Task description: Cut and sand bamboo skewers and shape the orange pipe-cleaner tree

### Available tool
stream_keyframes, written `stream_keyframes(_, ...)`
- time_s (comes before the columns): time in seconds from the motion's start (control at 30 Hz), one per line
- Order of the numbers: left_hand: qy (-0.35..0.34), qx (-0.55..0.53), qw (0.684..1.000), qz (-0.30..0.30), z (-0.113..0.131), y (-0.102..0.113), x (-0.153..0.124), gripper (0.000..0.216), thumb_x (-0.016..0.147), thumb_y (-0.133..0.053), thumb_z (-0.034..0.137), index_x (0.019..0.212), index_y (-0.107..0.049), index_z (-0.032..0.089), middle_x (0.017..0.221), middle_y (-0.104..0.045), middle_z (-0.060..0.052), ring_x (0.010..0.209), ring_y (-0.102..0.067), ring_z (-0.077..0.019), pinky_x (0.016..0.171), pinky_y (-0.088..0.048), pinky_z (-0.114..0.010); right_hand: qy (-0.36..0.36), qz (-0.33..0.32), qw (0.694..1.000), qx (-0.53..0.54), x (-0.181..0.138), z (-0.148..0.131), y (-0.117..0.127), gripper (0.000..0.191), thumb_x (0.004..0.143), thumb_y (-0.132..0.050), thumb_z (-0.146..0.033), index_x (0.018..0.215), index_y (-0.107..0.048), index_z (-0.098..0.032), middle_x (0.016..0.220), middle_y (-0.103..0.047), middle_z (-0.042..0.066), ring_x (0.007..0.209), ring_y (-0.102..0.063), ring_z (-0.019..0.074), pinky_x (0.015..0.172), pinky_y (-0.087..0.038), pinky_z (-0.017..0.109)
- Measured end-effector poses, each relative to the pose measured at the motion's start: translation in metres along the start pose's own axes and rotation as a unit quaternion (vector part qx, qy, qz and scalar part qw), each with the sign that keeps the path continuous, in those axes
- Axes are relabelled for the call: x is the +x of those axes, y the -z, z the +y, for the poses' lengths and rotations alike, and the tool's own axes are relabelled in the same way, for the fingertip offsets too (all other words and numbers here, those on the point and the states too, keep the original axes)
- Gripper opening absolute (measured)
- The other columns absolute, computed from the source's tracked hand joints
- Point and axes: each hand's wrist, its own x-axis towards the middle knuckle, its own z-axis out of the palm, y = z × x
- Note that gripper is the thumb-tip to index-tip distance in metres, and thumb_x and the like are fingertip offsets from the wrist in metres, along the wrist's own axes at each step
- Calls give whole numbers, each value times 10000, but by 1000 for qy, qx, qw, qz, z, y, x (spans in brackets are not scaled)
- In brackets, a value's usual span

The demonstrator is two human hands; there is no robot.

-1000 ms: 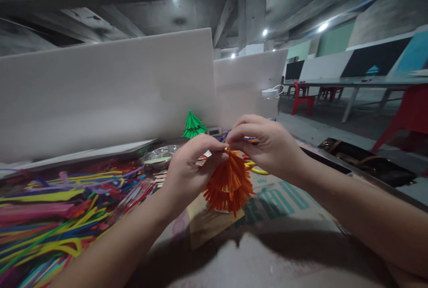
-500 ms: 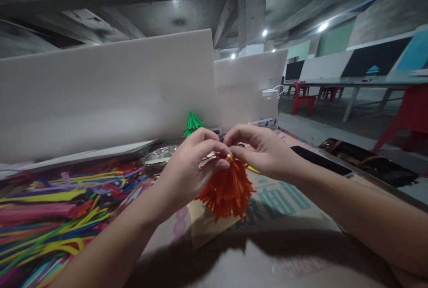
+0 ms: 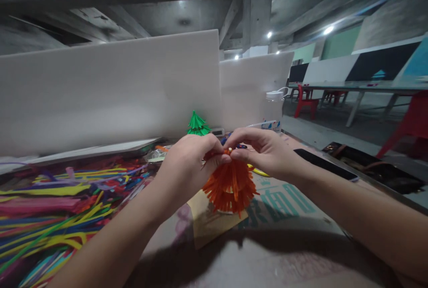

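An orange fringed paper tree (image 3: pixel 231 187) hangs a little above the cardboard sheet (image 3: pixel 284 203) in front of me. My left hand (image 3: pixel 187 167) pinches its top from the left, fingers closed. From the right, my right hand (image 3: pixel 264 152) also pinches the tip, where a small pale stick end shows. Both thumbs and forefingers meet at that tip. Behind my hands a finished green paper tree (image 3: pixel 198 124) stands by the white divider (image 3: pixel 110 87).
A heap of coloured paper strips (image 3: pixel 56 203) covers the table's left side. A clear plastic bottle (image 3: pixel 274 109) stands at the back right. A dark phone (image 3: pixel 326 164) lies to the right, a dark tray (image 3: pixel 374 167) beyond it. Red chairs and long tables stand further off.
The orange tree has turned slightly and risen a little between my fingers; both hands stay pinched at its top. The camera has shifted slightly.
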Motion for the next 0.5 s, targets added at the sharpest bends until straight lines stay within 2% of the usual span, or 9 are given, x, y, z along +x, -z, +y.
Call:
stream_keyframes(0.2, 35, -1, 998, -44, 0, 3, 3, 203, 919, -652, 272, 740, -637, 177, 674, -660, 13, 605, -548, -125, 564, -358, -229, -12, 10, 1000, -13, 2, 3, -2, 112, 849, -689, -286, 856, -712, -176, 890, -727, 45, 852, -651, 167, 743, -488, 282)
stream_keyframes(0.27, 72, -52, 992, -94, -1, 10, 3, 179, 938, -618, 288, 799, -667, 186, 682, -668, 21, 591, -552, -117, 552, -362, -224, -11, 10, 1000, -26, 2, 3, 0, 111, 852, -681, -283, 852, -710, -176, 893, -727, 45, 851, -651, 167, 744, -484, 283)
stream_keyframes(0.37, 124, -180, 963, -156, -2, 23, 2, 249, 989, -529, 337, 867, -698, 200, 716, -683, 19, 616, -585, -112, 552, -402, -210, -5, 19, 999, -48, 3, 2, 2, 106, 858, -670, -276, 851, -706, -177, 897, -726, 43, 849, -650, 164, 756, -477, 285)
stream_keyframes(0.43, 134, -267, 941, -161, -4, 27, 1, 264, 1003, -505, 344, 919, -711, 202, 786, -705, 4, 683, -622, -118, 602, -455, -205, -2, 20, 999, -50, 4, 2, 2, 101, 859, -666, -269, 839, -702, -177, 883, -726, 40, 836, -648, 163, 757, -474, 288)
stream_keyframes(0.5, 124, -308, 931, -150, -6, 26, 0, 201, 987, -535, 292, 1000, -717, 207, 882, -722, -11, 776, -653, -127, 690, -500, -212, 0, 13, 999, -41, 4, 3, 2, 103, 856, -667, -271, 831, -700, -177, 871, -726, 40, 830, -648, 166, 762, -474, 295)
